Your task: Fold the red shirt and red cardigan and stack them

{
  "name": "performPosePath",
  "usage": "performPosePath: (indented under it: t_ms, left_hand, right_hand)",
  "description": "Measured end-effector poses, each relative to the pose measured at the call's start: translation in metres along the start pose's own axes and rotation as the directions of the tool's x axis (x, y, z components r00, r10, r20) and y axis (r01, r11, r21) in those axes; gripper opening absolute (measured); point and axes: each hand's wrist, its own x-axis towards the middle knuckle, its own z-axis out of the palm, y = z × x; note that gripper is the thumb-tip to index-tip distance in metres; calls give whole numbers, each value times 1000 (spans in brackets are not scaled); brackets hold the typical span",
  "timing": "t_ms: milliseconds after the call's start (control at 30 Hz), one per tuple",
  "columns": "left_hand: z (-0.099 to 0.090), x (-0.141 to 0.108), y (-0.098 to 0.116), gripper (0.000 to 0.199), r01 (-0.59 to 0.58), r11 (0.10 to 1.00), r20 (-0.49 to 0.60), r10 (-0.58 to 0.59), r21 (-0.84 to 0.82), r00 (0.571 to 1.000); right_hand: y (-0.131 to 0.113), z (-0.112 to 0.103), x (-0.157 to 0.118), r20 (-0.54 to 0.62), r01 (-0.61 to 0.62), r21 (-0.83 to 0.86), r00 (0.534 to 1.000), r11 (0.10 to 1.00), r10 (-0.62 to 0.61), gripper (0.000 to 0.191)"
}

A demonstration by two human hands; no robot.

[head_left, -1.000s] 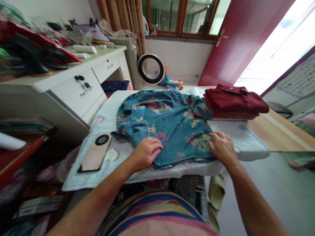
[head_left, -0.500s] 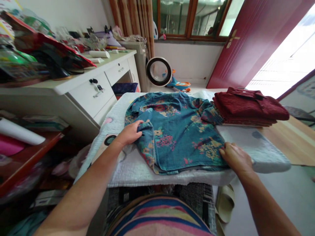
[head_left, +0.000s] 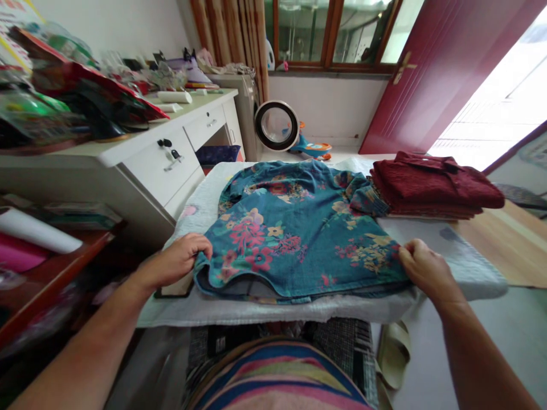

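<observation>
A teal floral shirt lies spread on the cloth-covered table, its hem toward me. My left hand is closed on the shirt's lower left corner, with the hem edge lifted and wavy beside it. At the lower right corner my right hand pinches the fabric between thumb and fingers. The sleeve on the right is bunched up against a stack of folded dark red clothes. Under the shirt's left corner, a flat pale object with a dark edge shows only in part.
A white desk with drawers and clutter on top stands at the left. Behind the table are a round washing machine door, swung out, and a blue and orange ride-on toy. Slippers lie on the floor at the right.
My left hand has moved left and toward me, unfolding the shirt's left side so its pink flowers show. The right hand has shifted slightly right with its corner.
</observation>
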Motion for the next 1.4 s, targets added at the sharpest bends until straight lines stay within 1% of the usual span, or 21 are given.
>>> performPosePath:
  t_ms: [67, 133, 200, 267, 367, 400, 467, 533, 567, 667, 767, 867, 933, 1000, 1067, 1133, 1200, 1267, 1300, 1333, 1400]
  left_hand:
    - [5, -3, -1, 37, 21, 1000, 127, -23, 14, 992]
    - [6, -2, -1, 48, 63, 998, 209, -61, 0, 976]
    - [5, 1, 0, 56, 124, 992, 248, -120, -2, 961]
    - [1, 6, 1, 61, 181, 983, 263, -185, 41, 947]
    - [0, 15, 4, 59, 187, 970, 242, -221, 156, 945]
    - [1, 17, 4, 55, 164, 969, 240, -205, 183, 949]
    - [3, 21, 4, 47, 117, 972, 250, -167, 202, 954]
    - [5, 24, 3, 42, 93, 979, 252, -138, 183, 958]
    - [5, 26, 2, 41, 92, 983, 241, -129, 160, 962]
    - [3, 38, -3, 43, 120, 991, 141, -127, 54, 982]
    - [0, 59, -10, 42, 152, 988, -45, -152, -17, 987]
    - [-2, 88, -22, 39, 202, 979, -191, -203, -26, 960]
    - [-2, 108, -31, 40, 274, 961, -230, -273, -25, 934]
    - [-1, 128, -40, 45, 375, 927, -226, -367, -5, 903]
    - [2, 144, -49, 51, 490, 871, -208, -476, 19, 854]
    - [4, 158, -57, 57, 578, 816, -197, -562, 26, 803]
    - [7, 168, -64, 69, 652, 758, -203, -636, 11, 744]
    - [8, 174, -70, 81, 709, 705, -226, -694, -22, 684]
    - [8, 177, -73, 82, 718, 694, -226, -708, -53, 669]
    - [8, 179, -75, 80, 713, 696, -210, -713, -91, 669]
    - [6, 182, -81, 62, 684, 709, -146, -705, -175, 694]
  right_hand:
    - [4, 1, 2, 39, -20, 103, 999, 994, 16, 21]
    - [6, 1, 3, 89, -17, 180, 996, 984, 1, 26]
    - [8, -2, 2, 120, 2, 239, 992, 971, -32, 27]
    - [12, -6, 0, 80, 15, 258, 996, 966, -37, 24]
    - [21, -10, -5, -17, 19, 152, 1000, 988, -17, 20]
    - [23, -9, -7, -19, 33, 84, 999, 996, -31, 18]
    - [26, -8, -11, 35, 85, -72, 996, 994, -83, 16]
    - [21, -9, -13, 75, 145, -211, 988, 967, -132, 17]
    - [16, -10, -13, 69, 171, -251, 985, 953, -158, 18]
    - [-13, -14, -6, 3, 280, -222, 958, 934, -286, 26]
    - [-60, -13, 8, 23, 460, -95, 888, 883, -460, 31]
    - [-117, -6, 27, 95, 586, -10, 807, 810, -582, 33]
    - [-155, 2, 42, 109, 631, 38, 768, 775, -631, 38]
    - [-190, 13, 60, 103, 642, 92, 754, 761, -649, 44]
    - [-217, 28, 77, 63, 623, 128, 771, 772, -633, 47]
    - [-235, 49, 91, 38, 584, 151, 803, 798, -595, 51]
    - [-242, 72, 100, 42, 518, 150, 847, 842, -529, 54]
    - [-242, 93, 104, 59, 476, 134, 872, 869, -486, 54]
    - [-240, 102, 105, 62, 469, 125, 876, 874, -479, 54]
    - [-238, 108, 105, 62, 470, 118, 876, 875, -479, 53]
    - [-235, 115, 104, 54, 483, 112, 870, 869, -490, 53]
